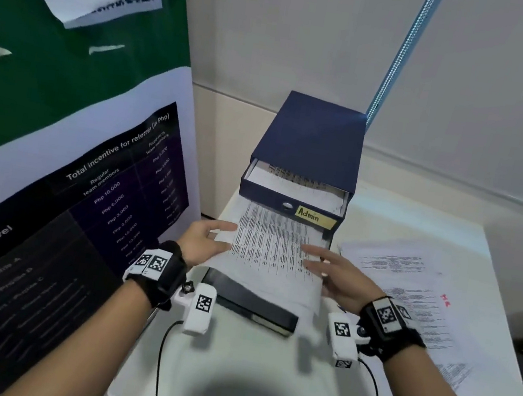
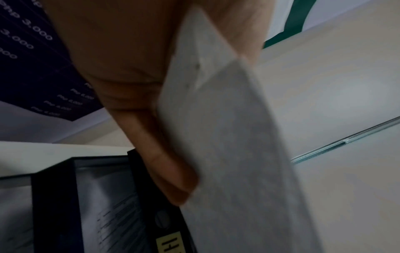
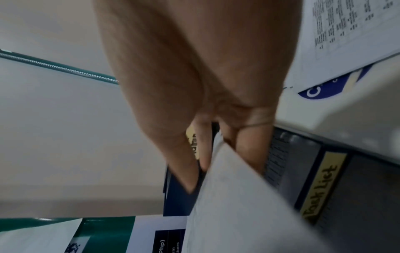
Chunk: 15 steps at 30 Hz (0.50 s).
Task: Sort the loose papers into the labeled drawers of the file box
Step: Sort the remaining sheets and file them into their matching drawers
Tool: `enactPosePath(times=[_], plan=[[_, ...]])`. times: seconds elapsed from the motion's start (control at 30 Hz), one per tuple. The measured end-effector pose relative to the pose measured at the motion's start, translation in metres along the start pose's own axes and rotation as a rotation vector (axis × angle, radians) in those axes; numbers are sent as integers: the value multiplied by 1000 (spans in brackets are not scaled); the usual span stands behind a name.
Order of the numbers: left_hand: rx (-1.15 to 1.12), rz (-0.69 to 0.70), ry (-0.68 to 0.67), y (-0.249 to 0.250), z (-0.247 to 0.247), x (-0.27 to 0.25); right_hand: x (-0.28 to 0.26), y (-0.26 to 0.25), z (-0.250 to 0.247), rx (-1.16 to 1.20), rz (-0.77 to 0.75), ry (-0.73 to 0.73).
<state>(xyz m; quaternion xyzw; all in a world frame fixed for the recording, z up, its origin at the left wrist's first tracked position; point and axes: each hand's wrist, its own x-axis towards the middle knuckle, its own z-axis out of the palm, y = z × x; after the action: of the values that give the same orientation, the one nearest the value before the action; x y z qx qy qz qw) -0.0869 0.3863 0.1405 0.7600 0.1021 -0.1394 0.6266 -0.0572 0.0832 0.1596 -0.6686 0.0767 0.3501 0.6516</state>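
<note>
The dark blue file box (image 1: 312, 144) stands at the middle of the white table (image 1: 259, 384). Its top drawer, labelled "Admin" (image 1: 315, 217), is slightly open with papers inside. A lower drawer (image 1: 251, 301) is pulled far out; the right wrist view shows its label, "Task List" (image 3: 320, 188). Over that drawer hangs a printed table sheet (image 1: 272, 253). My left hand (image 1: 217, 235) pinches its left edge and my right hand (image 1: 315, 260) holds its right edge. The sheet's blank underside (image 2: 227, 137) fills the left wrist view, and it (image 3: 238, 205) lies between my right fingers (image 3: 184, 162).
Several loose printed papers (image 1: 409, 287) lie spread on the table right of the box. A dark poster (image 1: 82, 205) on a green board stands close on the left. Walls close in behind the box. Wrist-camera cables hang near the table's front edge.
</note>
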Motion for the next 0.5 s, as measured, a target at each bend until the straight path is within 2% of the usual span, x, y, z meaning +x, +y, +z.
enactPosePath(times=[0.07, 0.13, 0.23, 0.37, 0.43, 0.5], plan=[[2, 2, 38, 0, 4, 14, -6, 7, -10, -100, 85, -166], [-11, 0, 78, 4, 12, 24, -6, 9, -16, -64, 158, -218], [106, 26, 199, 14, 25, 32, 4, 0, -18, 18, 131, -97], [486, 166, 386, 27, 41, 36, 29, -21, -19, 103, 67, 25], [602, 215, 407, 32, 49, 35, 31, -31, -19, 66, 81, 2], [590, 116, 411, 32, 55, 35, 20, -38, -20, 12, 123, -101]])
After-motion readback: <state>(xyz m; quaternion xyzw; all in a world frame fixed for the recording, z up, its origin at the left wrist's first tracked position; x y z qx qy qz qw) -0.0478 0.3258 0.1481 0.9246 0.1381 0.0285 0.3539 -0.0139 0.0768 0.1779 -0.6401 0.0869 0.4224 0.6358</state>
